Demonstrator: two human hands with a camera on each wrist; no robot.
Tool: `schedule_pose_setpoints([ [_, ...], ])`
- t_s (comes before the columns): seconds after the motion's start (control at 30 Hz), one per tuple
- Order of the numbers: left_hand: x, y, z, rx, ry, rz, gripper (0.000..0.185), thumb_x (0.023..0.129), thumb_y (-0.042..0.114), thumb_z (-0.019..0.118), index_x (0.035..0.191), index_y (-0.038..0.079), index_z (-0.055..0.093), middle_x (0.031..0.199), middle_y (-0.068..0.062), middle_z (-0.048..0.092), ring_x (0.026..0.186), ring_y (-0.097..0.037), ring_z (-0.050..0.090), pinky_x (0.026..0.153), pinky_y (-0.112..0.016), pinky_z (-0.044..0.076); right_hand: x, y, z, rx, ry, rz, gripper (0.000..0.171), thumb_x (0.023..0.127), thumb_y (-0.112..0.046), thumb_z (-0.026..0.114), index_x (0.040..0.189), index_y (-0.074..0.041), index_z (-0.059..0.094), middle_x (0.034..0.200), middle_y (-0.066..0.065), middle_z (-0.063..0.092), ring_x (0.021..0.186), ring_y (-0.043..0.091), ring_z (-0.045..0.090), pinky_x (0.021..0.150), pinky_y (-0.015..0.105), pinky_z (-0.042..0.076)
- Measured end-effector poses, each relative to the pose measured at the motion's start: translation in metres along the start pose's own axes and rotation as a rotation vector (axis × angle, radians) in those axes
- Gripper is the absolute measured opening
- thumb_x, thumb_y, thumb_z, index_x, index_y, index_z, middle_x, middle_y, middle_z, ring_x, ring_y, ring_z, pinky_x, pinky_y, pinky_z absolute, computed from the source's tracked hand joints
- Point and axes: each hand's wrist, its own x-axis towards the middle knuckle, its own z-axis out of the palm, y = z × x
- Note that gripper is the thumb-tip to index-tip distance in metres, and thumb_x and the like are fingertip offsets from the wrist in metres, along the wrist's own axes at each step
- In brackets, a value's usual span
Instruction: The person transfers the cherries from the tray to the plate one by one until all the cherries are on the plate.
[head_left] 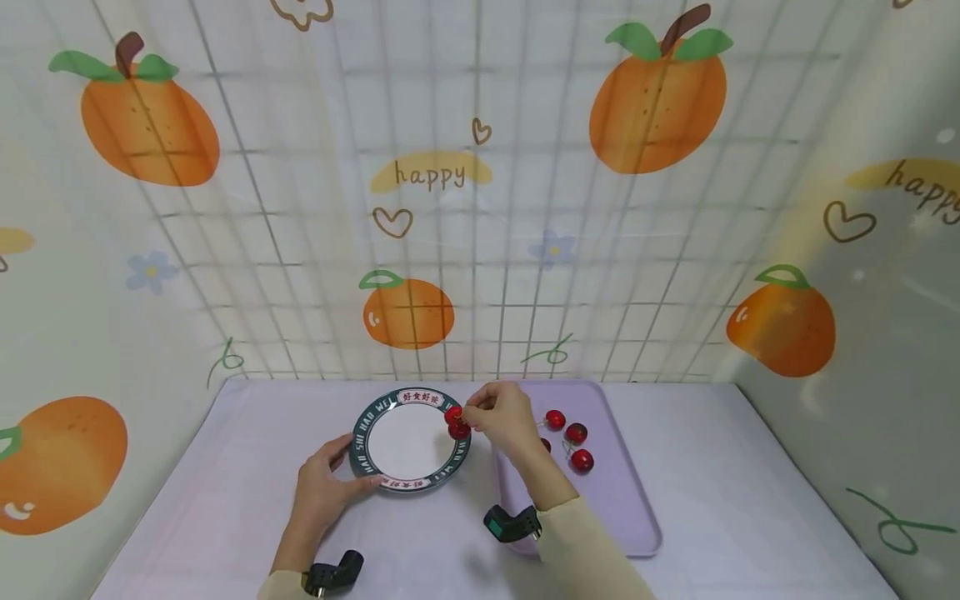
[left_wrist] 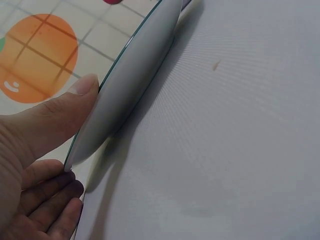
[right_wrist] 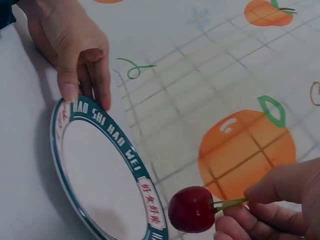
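A white plate (head_left: 375, 417) with a green lettered rim sits on the pale table. My left hand (head_left: 324, 485) grips its near left rim, thumb (left_wrist: 60, 112) on top and fingers under the edge; the plate's rim (right_wrist: 95, 117) shows the same hold from the right wrist view. My right hand (head_left: 501, 417) pinches the green stem of a red cherry (right_wrist: 191, 210) and holds it just above the plate's right rim; in the head view red cherries (head_left: 456, 423) hang at the fingertips. Three more cherries (head_left: 576, 433) lie on a lilac tray (head_left: 622, 500) right of the plate.
The tray lies to the right of the plate, its near end by my right forearm. A curtain printed with oranges (head_left: 408, 312) closes the back and both sides of the table. Bare tabletop (head_left: 750, 500) lies to the right of the tray.
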Motion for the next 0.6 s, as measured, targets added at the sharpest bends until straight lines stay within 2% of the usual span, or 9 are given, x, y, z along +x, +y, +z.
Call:
schedule_pose_setpoints([
  [0.2, 0.0, 0.002, 0.0, -0.008, -0.002, -0.015, 0.098, 0.067, 0.03, 0.101, 0.15, 0.005, 0.056, 0.156, -0.021, 0.052, 0.144, -0.043, 0.048, 0.124, -0.053, 0.039, 0.0, 0.004, 0.011, -0.028, -0.02, -0.014, 0.005, 0.084, -0.002, 0.077, 0.087, -0.002, 0.073, 0.077, 0.005, 0.069, 0.07, 0.017, 0.062, 0.061, 0.026, 0.058],
  [0.6, -0.002, 0.002, -0.001, -0.022, -0.002, -0.02, 0.097, 0.067, 0.03, 0.101, 0.149, 0.003, 0.056, 0.154, -0.021, 0.053, 0.143, -0.042, 0.049, 0.123, -0.053, 0.04, -0.002, 0.011, 0.028, -0.019, -0.083, -0.008, 0.007, 0.086, -0.004, 0.079, 0.088, -0.003, 0.073, 0.076, 0.005, 0.069, 0.067, 0.016, 0.063, 0.06, 0.024, 0.061],
])
